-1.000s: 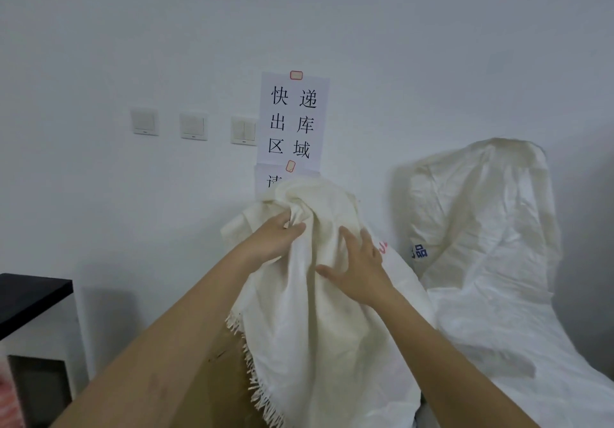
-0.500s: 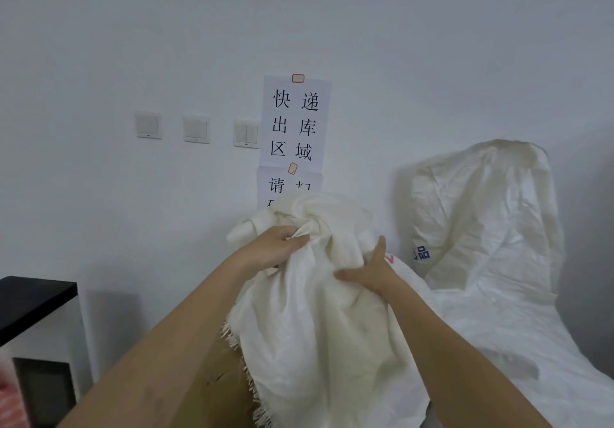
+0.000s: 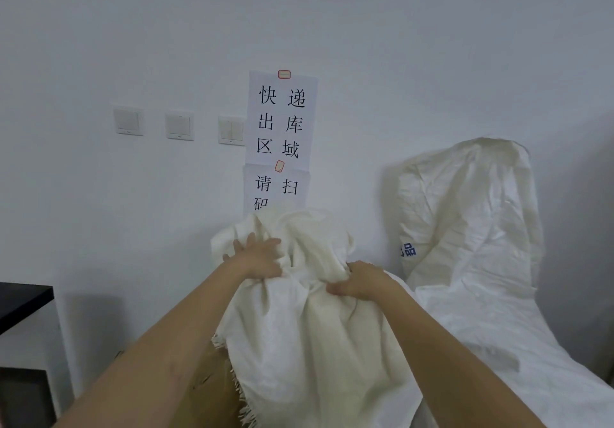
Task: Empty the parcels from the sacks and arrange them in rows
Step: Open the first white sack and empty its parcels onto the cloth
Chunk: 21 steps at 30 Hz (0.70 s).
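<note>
A cream woven sack (image 3: 309,334) with a frayed edge hangs bunched in front of me, near the wall. My left hand (image 3: 257,258) lies on its upper left folds with the fingers spread into the cloth. My right hand (image 3: 360,283) grips a fold on the sack's upper right, fingers curled under it. A brown cardboard parcel (image 3: 212,391) shows under the sack's frayed edge at the lower left. A second white sack (image 3: 465,238) with blue print leans upright against the wall on the right.
Two paper signs (image 3: 282,118) and three light switches (image 3: 179,125) are on the white wall behind. A black-topped cabinet (image 3: 23,301) stands at the left edge. The second sack's lower part spreads toward the bottom right.
The sack's top has dropped lower on the wall, uncovering more of the lower sign. My right hand went from lying flat on the cloth to gripping a fold. My left hand's fingers spread.
</note>
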Available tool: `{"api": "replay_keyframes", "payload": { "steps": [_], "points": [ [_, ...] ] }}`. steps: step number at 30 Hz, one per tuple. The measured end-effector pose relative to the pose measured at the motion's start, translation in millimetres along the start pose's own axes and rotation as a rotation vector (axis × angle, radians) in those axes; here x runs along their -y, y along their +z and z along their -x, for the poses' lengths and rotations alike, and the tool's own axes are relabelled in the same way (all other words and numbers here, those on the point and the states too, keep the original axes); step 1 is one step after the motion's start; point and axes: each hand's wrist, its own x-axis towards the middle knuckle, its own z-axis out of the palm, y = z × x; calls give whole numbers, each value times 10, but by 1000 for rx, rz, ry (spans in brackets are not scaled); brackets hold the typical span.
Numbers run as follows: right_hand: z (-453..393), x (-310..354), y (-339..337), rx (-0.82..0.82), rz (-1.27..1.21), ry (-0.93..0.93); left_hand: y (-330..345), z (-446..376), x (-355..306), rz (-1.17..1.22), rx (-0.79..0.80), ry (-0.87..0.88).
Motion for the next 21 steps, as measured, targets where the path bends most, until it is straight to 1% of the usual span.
{"api": "replay_keyframes", "payload": {
  "steps": [2, 5, 6, 9, 13, 15, 18, 21],
  "points": [
    [26, 0, -33, 68, 62, -5, 51, -50, 15, -86, 68, -15],
    [1, -68, -41, 171, -53, -26, 93, -74, 29, -232, 167, 17],
    [-7, -81, -27, 178, -72, -36, 109, -86, 34, -258, 202, 44],
    [-30, -84, 49, 109, -46, -81, 172, -113, 51, -248, 233, 119],
    [-52, -26, 90, 50, 53, -94, 296, -150, 70, -254, 261, 94],
    [-79, 18, 77, 10, 150, -122, 297, -183, 26, -259, 264, 100],
    [-110, 53, 62, -93, 264, -182, 225, -210, -78, -208, 259, 128],
    [-136, 15, 56, -130, 303, -203, 198, -256, -91, -106, 265, 111]
  ]
}}
